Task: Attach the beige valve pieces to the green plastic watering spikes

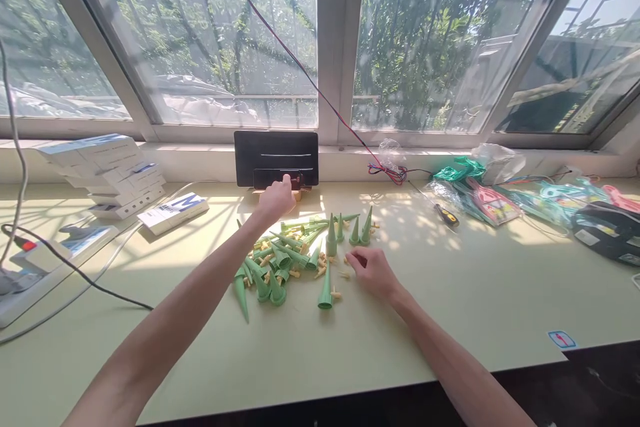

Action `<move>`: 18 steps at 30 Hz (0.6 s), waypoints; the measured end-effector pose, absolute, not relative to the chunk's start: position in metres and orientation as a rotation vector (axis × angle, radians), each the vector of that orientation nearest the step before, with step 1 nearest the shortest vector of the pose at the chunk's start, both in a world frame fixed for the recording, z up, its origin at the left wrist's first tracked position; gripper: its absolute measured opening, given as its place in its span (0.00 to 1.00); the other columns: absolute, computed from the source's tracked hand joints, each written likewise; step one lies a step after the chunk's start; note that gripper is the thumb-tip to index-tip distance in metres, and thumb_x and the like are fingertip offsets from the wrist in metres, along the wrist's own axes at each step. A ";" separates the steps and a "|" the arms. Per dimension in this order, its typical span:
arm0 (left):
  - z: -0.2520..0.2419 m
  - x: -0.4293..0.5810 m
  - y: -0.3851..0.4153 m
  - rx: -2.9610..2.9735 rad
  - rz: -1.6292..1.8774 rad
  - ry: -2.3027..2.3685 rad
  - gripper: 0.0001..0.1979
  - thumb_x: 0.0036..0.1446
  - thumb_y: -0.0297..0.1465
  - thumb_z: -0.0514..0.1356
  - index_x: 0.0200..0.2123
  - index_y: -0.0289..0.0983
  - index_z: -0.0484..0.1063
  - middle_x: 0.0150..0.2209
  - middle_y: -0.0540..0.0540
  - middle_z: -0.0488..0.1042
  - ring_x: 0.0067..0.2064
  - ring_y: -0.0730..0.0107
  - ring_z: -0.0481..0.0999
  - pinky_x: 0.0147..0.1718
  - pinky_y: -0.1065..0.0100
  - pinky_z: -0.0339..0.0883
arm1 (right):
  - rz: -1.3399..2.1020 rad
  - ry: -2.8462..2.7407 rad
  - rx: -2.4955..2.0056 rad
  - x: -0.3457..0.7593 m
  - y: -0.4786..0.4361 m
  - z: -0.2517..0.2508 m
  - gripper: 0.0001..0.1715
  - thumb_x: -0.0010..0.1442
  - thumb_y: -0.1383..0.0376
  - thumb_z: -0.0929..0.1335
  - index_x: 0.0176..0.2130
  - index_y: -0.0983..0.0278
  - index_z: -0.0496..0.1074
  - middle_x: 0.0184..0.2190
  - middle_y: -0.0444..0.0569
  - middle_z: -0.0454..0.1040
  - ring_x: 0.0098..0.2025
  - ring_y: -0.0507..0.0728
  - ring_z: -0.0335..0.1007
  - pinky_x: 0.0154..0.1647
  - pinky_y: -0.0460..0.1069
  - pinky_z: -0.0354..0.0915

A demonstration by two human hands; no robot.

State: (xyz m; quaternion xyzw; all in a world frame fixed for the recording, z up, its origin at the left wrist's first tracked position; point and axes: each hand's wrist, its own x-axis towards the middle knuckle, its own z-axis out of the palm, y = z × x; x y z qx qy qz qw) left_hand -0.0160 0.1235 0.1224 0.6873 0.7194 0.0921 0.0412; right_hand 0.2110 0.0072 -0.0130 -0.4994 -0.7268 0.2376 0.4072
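My left hand (278,199) reaches forward, one finger stretched to the dark phone (265,179) leaning before a black tablet (276,150). It holds nothing; its other fingers are curled. My right hand (373,270) is low over the table, thumb and finger pinched, with a small yellow plastic piece (345,259) at the fingertips. Between my arms lies a pile of green plastic cone spikes (280,257) mixed with yellow fittings. Several cones stand upright at its right, including one cone (331,240). Nearer me, a separate cone (325,293) has a yellow fitting (337,294) beside it.
White boxes (107,170) are stacked at left, with a flat box (173,212) and a power strip (60,267) with cables nearby. At right lie a screwdriver (445,215), bagged items (493,203) and a black object (607,230). Windows (450,40) line the back.
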 end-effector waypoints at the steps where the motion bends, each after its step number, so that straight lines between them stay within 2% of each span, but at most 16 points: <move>1: 0.128 -0.015 0.109 2.143 0.292 2.207 0.17 0.63 0.30 0.52 0.54 0.32 0.63 0.48 0.29 0.72 0.51 0.44 0.75 0.44 0.57 0.68 | 0.604 -1.844 -1.262 0.212 0.007 -0.012 0.20 0.64 0.60 0.62 0.23 0.64 0.67 0.19 0.42 0.61 0.23 0.50 0.52 0.25 0.47 0.50; 3: 0.136 -0.011 0.075 2.303 0.341 2.195 0.12 0.65 0.32 0.50 0.45 0.33 0.68 0.38 0.35 0.74 0.42 0.48 0.77 0.38 0.59 0.68 | 0.619 -1.879 -1.265 0.213 0.006 -0.011 0.17 0.64 0.61 0.63 0.25 0.64 0.69 0.20 0.42 0.64 0.23 0.51 0.56 0.26 0.46 0.53; 5: 0.135 -0.004 0.041 2.480 0.464 2.099 0.12 0.66 0.34 0.50 0.36 0.35 0.69 0.27 0.42 0.71 0.32 0.56 0.76 0.31 0.64 0.64 | 0.631 -1.921 -1.268 0.214 0.006 -0.009 0.14 0.63 0.62 0.64 0.27 0.64 0.71 0.21 0.43 0.67 0.24 0.51 0.59 0.27 0.46 0.55; 7: 0.125 0.003 0.012 2.620 0.607 1.818 0.14 0.66 0.34 0.51 0.28 0.37 0.67 0.20 0.49 0.65 0.23 0.67 0.69 0.26 0.68 0.57 | 0.641 -1.952 -1.271 0.215 0.005 -0.007 0.12 0.62 0.63 0.65 0.29 0.64 0.72 0.22 0.43 0.69 0.25 0.51 0.61 0.28 0.46 0.57; 9: 0.104 0.010 -0.008 2.745 0.813 1.459 0.16 0.66 0.34 0.52 0.24 0.38 0.63 0.18 0.52 0.61 0.18 0.74 0.61 0.22 0.70 0.50 | 0.638 -1.967 -1.271 0.215 0.004 -0.005 0.11 0.62 0.64 0.65 0.29 0.64 0.72 0.22 0.43 0.69 0.25 0.51 0.61 0.28 0.46 0.57; 12: 0.062 0.017 -0.019 2.885 1.038 1.018 0.16 0.66 0.31 0.52 0.24 0.37 0.64 0.18 0.53 0.61 0.19 0.77 0.58 0.20 0.71 0.48 | 0.613 -1.958 -1.266 0.216 0.003 -0.003 0.12 0.62 0.65 0.64 0.28 0.64 0.71 0.21 0.43 0.68 0.25 0.51 0.60 0.27 0.46 0.56; 16: 0.014 0.024 -0.022 2.731 1.326 0.970 0.08 0.66 0.27 0.52 0.34 0.38 0.69 0.26 0.51 0.70 0.22 0.77 0.64 0.23 0.72 0.57 | 0.596 -1.942 -1.270 0.219 0.003 -0.001 0.11 0.62 0.64 0.65 0.28 0.63 0.71 0.21 0.42 0.68 0.25 0.51 0.61 0.27 0.46 0.57; 18: 0.002 0.027 -0.025 2.724 1.388 0.963 0.08 0.65 0.26 0.52 0.35 0.38 0.69 0.26 0.50 0.71 0.24 0.77 0.66 0.23 0.73 0.58 | 0.602 -1.969 -1.274 0.221 0.003 0.000 0.10 0.62 0.64 0.65 0.30 0.63 0.72 0.23 0.43 0.70 0.25 0.51 0.61 0.28 0.46 0.58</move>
